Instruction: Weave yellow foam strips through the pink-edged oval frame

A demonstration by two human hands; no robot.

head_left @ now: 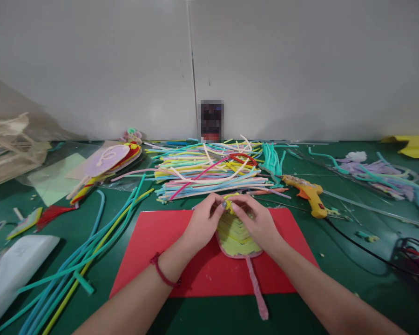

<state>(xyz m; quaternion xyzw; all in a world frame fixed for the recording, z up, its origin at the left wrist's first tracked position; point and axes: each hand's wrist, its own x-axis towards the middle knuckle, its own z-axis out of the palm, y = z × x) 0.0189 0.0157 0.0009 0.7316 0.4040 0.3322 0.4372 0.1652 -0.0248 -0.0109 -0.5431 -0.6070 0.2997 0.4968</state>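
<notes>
My left hand (206, 217) and my right hand (256, 218) meet over a red mat (153, 260). Between their pinched fingertips is a small yellow piece of fuzzy stem (229, 204), its shape partly hidden by the fingers. Below it lies a yellow-green fan (235, 239) of fuzzy stems with a pink rim. The fan's pink handle (256, 288) points towards me, past the mat's near edge. Both palms cover the fan's upper sides, and I cannot tell whether the yellow piece is fixed to it.
Behind the mat lies a pile of coloured fuzzy stems (209, 170) with red-handled scissors (242, 159) on top. A yellow glue gun (309, 193) rests at right, its cord trailing. Long blue and green stems (87, 253) and a white device (17, 274) are at left, finished-looking fans (110, 160) beyond.
</notes>
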